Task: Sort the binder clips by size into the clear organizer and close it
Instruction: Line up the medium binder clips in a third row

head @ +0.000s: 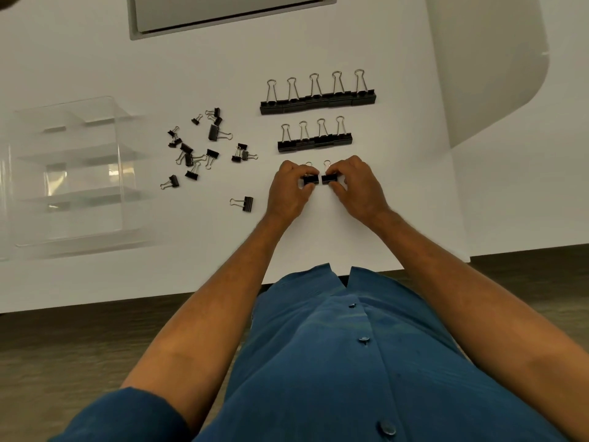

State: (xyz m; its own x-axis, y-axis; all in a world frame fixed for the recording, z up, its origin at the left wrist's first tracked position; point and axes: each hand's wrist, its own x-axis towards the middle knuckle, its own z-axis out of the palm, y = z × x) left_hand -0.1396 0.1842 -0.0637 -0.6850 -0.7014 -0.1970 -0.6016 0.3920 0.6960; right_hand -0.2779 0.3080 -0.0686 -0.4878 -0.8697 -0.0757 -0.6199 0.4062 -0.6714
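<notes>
On the white table, a row of several large black binder clips lies at the back, and a row of several medium clips lies in front of it. My left hand pinches a smaller black clip. Right beside it, my right hand pinches a matching clip; the two clips almost touch on the table. A loose pile of small and medium clips lies to the left. One medium clip sits alone near my left wrist. The clear organizer stands open at the far left.
A grey recessed panel is set into the table at the back. The table's front edge runs just ahead of my blue shirt. A curved white partition rises at the right.
</notes>
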